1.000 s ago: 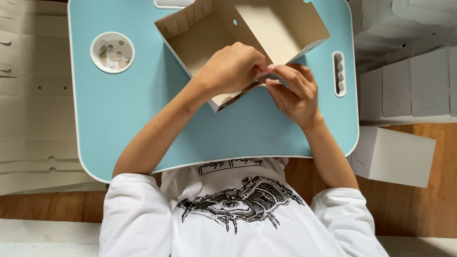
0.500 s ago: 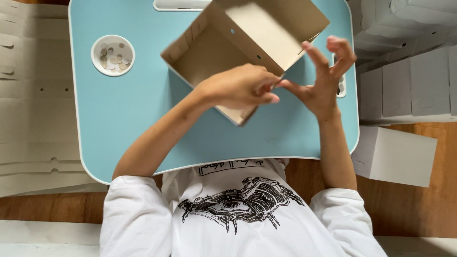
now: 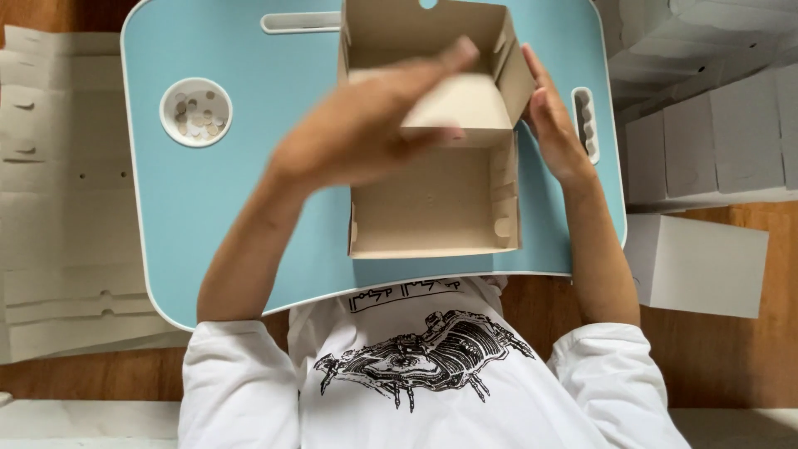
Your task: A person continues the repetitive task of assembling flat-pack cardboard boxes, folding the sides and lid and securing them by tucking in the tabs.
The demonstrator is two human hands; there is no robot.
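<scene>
Head view, looking straight down: a person's left hand (image 3: 366, 125), blurred with motion, reaches over the open top of a brown cardboard box (image 3: 432, 199), its fingers stretched out wide and its fingertips over a pale inner flap (image 3: 465, 104) that lies folded across the far half of the box. Whether those fingers press the flap or only hover above it cannot be told through the blur. The right hand (image 3: 553, 125) lies flat and open against the outside of the box's right wall, fingers together and pointing to the far side. Nothing lies in the near half of the box, where only the bare cardboard floor and notched side tabs show.

The box stands at the middle of a light blue lap table (image 3: 216, 233), reaching from the far edge almost to the near one. A round cup recess (image 3: 196, 112) at the far left of the table holds a scatter of small pale round discs. A long slot (image 3: 299, 22) runs along the far edge, and a short slot (image 3: 584, 125) sits just right of the right hand.

Flat die-cut cardboard sheets (image 3: 58, 208) lie stacked left of the table. Folded white boxes (image 3: 706, 108) are piled on the right, and one white box (image 3: 698, 266) rests alone on the wooden floor (image 3: 773, 366) nearer the person.
</scene>
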